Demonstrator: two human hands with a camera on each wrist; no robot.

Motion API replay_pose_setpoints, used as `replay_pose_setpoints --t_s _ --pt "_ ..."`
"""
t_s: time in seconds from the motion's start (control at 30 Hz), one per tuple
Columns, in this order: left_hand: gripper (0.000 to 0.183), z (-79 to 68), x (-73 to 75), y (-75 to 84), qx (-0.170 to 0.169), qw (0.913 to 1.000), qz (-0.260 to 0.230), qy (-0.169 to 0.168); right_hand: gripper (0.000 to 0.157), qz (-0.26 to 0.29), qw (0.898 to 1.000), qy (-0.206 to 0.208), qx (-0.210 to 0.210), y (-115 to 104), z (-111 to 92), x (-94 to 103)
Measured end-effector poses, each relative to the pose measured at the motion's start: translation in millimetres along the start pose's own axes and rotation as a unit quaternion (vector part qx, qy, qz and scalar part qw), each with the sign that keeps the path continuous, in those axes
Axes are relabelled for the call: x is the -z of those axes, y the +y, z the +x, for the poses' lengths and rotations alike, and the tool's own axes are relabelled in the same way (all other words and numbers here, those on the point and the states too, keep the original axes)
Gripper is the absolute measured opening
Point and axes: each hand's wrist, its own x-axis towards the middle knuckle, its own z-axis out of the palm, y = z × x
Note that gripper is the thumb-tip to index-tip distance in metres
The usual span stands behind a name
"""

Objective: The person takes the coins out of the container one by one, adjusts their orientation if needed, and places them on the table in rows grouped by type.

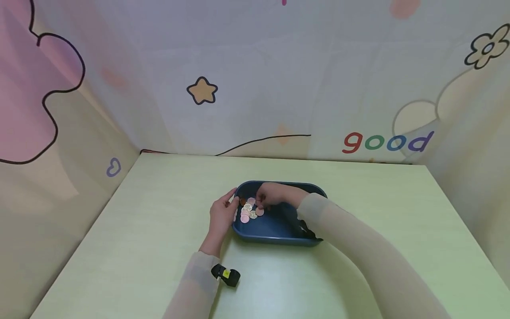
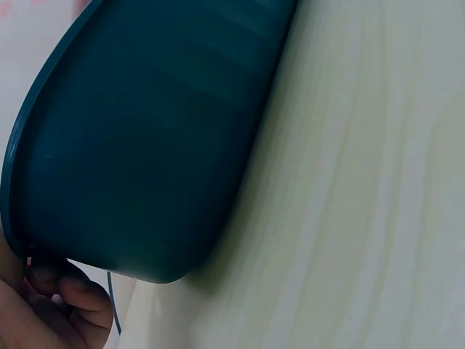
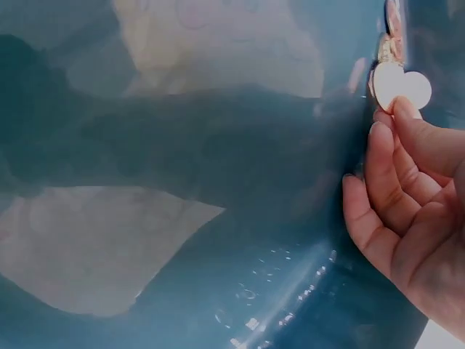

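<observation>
A dark blue rectangular tray (image 1: pixel 275 230) sits on the table, and several round, shiny coins (image 1: pixel 245 219) lie grouped at its left end. My left hand (image 1: pixel 222 217) grips the tray's left edge, the thumb up at the rim. In the left wrist view, curled fingers of that left hand (image 2: pixel 69 305) show beside the tray's outer wall (image 2: pixel 145 145). Reaching in over the right side, my right hand (image 1: pixel 275 193) is among the coins. The right wrist view shows its thumb and index finger pinching a bright coin (image 3: pixel 389 81), whose lower edge they cover.
The pale green wood-grain table (image 1: pixel 159 212) extends around the tray. A printed cloth backdrop (image 1: pixel 255 88) stands behind and at both sides. On the left sleeve sits a small black device (image 1: pixel 226 274). Light reflects off the tray floor (image 3: pixel 240 145).
</observation>
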Motion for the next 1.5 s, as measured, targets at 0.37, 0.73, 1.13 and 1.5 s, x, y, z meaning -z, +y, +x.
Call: replay_pose_setpoints --t_s 0.37,0.73,1.13,1.5 --pt "0.039 0.4 -1.4 0.7 0.005 1.0 0.002 0.004 0.014 0.002 1.0 0.001 -0.003 -9 -10 18.1" --pt "0.04 0.3 -5.8 5.8 0.009 0.9999 0.0 -0.006 0.015 0.02 0.999 0.047 0.001 -15 -46 40.4" --pt "0.04 2.6 -3.8 1.8 -0.006 0.9999 0.012 0.003 0.016 0.097 0.986 0.128 -0.039 -9 -90 45.8" --pt "0.039 0.4 0.1 0.2 -0.001 1.0 0.009 0.004 0.018 0.118 0.974 0.185 -0.051 4 -118 34.1"
